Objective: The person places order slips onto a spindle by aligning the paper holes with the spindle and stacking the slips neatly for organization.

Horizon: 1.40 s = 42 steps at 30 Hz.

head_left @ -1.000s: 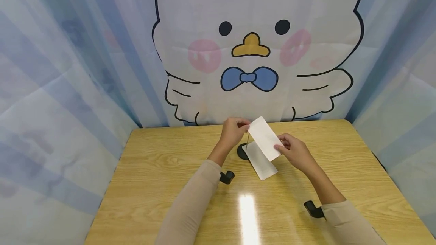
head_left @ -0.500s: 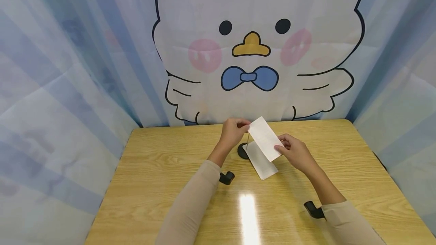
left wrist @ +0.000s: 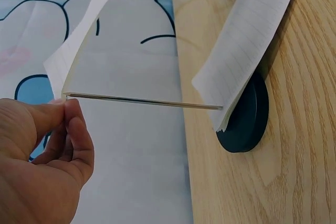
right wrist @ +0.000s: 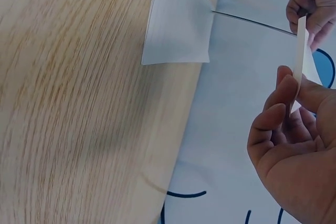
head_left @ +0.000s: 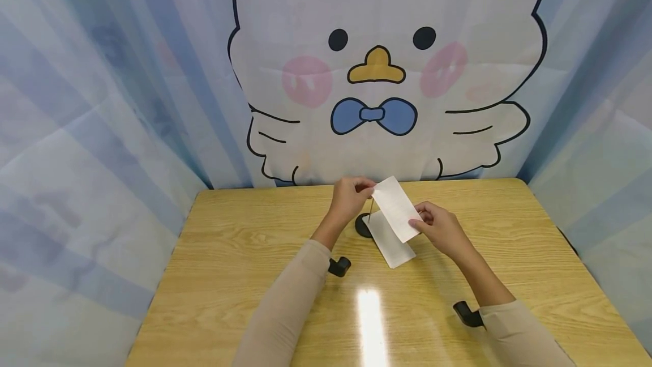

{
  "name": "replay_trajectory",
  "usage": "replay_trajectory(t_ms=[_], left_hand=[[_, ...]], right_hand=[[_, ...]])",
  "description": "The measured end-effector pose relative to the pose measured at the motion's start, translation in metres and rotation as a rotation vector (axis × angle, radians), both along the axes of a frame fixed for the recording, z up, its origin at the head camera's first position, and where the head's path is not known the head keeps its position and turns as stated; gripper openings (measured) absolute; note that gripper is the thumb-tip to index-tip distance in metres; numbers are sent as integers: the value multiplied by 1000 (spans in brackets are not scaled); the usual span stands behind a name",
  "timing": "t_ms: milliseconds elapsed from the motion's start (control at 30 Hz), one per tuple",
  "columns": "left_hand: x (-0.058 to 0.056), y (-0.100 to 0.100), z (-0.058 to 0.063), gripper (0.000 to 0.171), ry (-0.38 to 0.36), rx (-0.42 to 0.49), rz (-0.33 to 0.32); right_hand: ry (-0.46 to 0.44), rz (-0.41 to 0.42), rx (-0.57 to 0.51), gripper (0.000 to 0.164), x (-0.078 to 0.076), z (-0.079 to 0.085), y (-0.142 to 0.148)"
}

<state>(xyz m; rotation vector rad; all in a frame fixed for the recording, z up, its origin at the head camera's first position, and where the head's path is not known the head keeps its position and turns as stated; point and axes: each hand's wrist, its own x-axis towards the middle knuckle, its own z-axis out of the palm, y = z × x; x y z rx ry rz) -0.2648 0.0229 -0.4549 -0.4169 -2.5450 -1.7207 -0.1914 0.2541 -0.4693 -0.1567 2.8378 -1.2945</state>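
A bill spike with a round black base [head_left: 362,226] and a thin metal rod [left wrist: 147,101] stands near the table's back. Low on the rod sits a small stack of white paper slips [head_left: 391,245], pierced near one corner and jutting toward the front right. Above it a further white paper slip [head_left: 394,208] is held slanted, its corner right at the rod's tip. My left hand [head_left: 348,197] pinches that corner between thumb and fingers. My right hand [head_left: 440,226] grips the slip's opposite end, thumb on top. In the left wrist view, faint lines show on the stack [left wrist: 247,40].
The wooden table [head_left: 229,276] reaches back to a curtain [head_left: 377,157] printed with a cartoon bird. More blue curtain [head_left: 91,157] hangs on the left side. Black wrist mounts [head_left: 339,267] jut from both sleeves, close over the tabletop.
The upper slip and my right fingertips have shifted very slightly left. My left hand keeps its pinch at the rod's tip, and the lower stack stays put.
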Motion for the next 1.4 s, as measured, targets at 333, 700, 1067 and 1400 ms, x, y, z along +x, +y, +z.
replay_trajectory(t_ms=[333,700,1067,1400], left_hand=[[-1,0,1,12,15,2,-5],[0,2,1,13,6,-18,-10],[-1,-2,-15,12,-15,-71,16],[0,-1,-24,10,-31,-81,13]], right_hand=[[5,5,13,29,-1,-3,-2],[23,15,47,26,-2,-7,-2],[10,7,46,29,2,-15,-2],[-46,4,31,23,5,-23,-4]])
